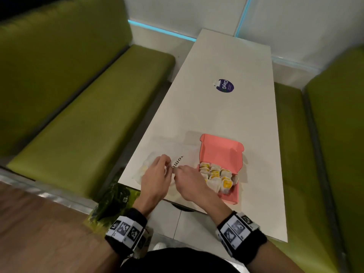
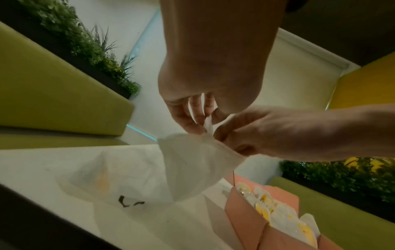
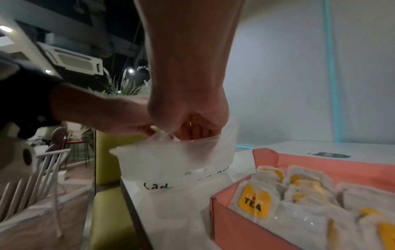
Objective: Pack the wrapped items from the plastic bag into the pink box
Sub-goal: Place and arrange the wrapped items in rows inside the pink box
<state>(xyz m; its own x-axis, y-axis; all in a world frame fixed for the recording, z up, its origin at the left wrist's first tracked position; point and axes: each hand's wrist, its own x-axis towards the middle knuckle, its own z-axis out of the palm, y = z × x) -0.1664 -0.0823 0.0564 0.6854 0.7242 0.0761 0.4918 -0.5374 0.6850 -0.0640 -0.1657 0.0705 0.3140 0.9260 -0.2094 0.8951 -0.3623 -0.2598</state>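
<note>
A translucent plastic bag [image 1: 182, 157] with black lettering lies on the white table [image 1: 226, 115], left of the open pink box [image 1: 218, 148]. Several white-and-yellow wrapped tea packets [image 1: 216, 174] stand packed in the box. My left hand [image 1: 164, 166] and right hand [image 1: 178, 170] meet at the bag's mouth. In the left wrist view the left hand [image 2: 200, 118] pinches a strip of the rim of the bag [image 2: 192, 160]. In the right wrist view the right hand [image 3: 188, 130] grips the rim of the bag [image 3: 171, 160] from above. A yellowish wrapped item [image 2: 102, 179] shows faintly inside the bag.
A round purple sticker [image 1: 225, 86] sits farther along the table. Green bench seats [image 1: 78, 125] flank the table on both sides, with a white wall at the far end. The box [image 3: 230, 225] stands close to my right wrist. The table's near edge is just below my hands.
</note>
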